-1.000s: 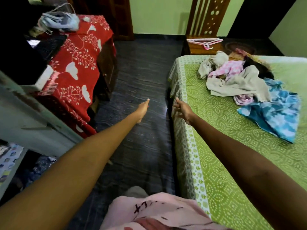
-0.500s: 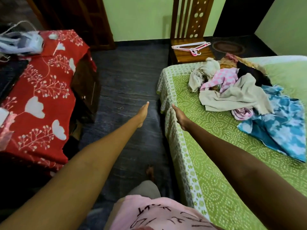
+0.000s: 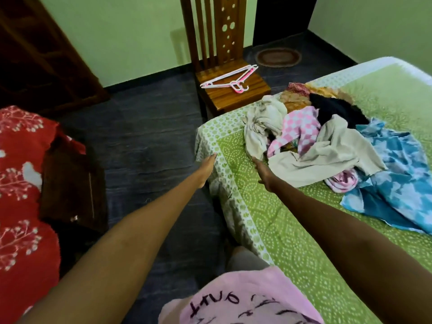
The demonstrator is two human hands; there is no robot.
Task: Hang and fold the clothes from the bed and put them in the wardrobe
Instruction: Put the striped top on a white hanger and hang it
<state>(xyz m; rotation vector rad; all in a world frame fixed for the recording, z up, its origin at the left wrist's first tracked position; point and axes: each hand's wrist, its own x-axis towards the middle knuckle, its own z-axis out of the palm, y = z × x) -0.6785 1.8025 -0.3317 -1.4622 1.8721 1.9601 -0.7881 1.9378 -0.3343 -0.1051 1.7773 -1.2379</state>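
Note:
A heap of clothes (image 3: 325,146) lies on the bed (image 3: 280,225), which has a green patterned sheet. The heap holds a beige garment, a pink checked one, a black one and a blue printed one (image 3: 402,178). Pink and white hangers (image 3: 230,80) lie on the seat of a wooden chair (image 3: 233,90) beyond the bed's corner. Both arms stretch forward. My left hand (image 3: 207,167) is at the bed's near corner, fingers straight, holding nothing. My right hand (image 3: 263,173) hovers over the sheet just left of the beige garment, fingers straight and empty.
A table with a red flowered cloth (image 3: 21,195) stands at the left, with a dark wooden piece (image 3: 72,183) beside it. Dark floor (image 3: 145,136) runs between it and the bed. A brown wooden door (image 3: 39,54) and a small oval mat (image 3: 278,57) are farther back.
The view has swung right and closer to the bed. Both hands have come forward: the left reaches the bed's corner, the right is nearer the clothes heap. Both stay empty.

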